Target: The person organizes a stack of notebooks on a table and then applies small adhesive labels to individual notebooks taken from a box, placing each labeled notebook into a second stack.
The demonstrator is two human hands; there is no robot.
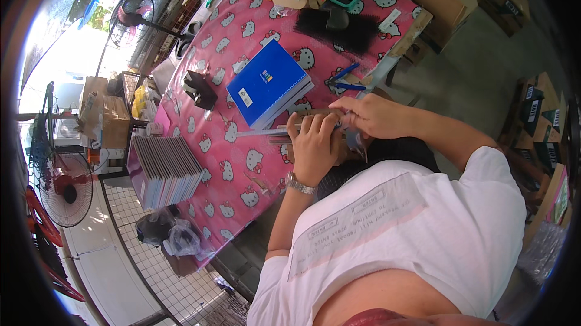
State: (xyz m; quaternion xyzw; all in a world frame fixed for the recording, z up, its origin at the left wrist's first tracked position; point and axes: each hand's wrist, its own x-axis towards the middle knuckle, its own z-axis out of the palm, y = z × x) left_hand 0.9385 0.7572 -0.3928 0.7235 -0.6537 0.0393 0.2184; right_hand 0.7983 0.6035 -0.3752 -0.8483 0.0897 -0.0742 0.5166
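One pale strip [257,133] at the curled left hand [316,149], right hand [374,115] alongside, both grips unclear

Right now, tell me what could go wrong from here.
The left hand and right hand are at the near edge of the pink table, so anything they hold might slip and fall. The blue notebooks lie close to the left hand and could get nudged. The stack of books by the table's left edge could topple if bumped.
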